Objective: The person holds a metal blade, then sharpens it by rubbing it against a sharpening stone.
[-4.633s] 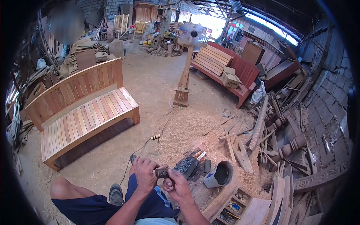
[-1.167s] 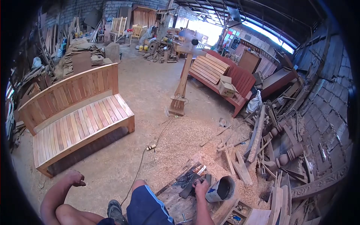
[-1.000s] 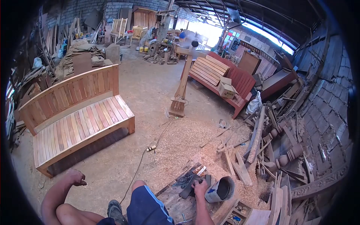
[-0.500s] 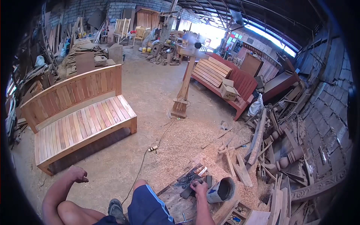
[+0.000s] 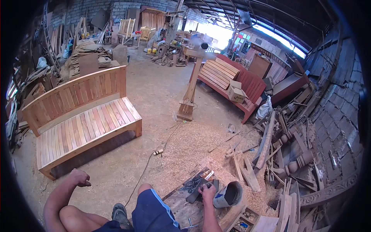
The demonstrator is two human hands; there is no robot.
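Right hand [image 5: 207, 191] at the dark block [image 5: 193, 197], which lies on the low wooden table [image 5: 181, 212] just left of the bucket [image 5: 220, 202]; whether its grip is clamped on anything cannot be told. Left hand [image 5: 80, 178], well left of the bucket: fingers curled, contents hidden. Handling appears under way; what remains is not shown. Beyond the bucket, shavings [image 5: 187, 149] cover the workshop floor; farther left stands a slatted seat [image 5: 91, 123].

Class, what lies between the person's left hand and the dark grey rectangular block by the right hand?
From the left hand to block, the head view shows floor, a thin dark cable, the knee, dark blue shorts and wooden surface.
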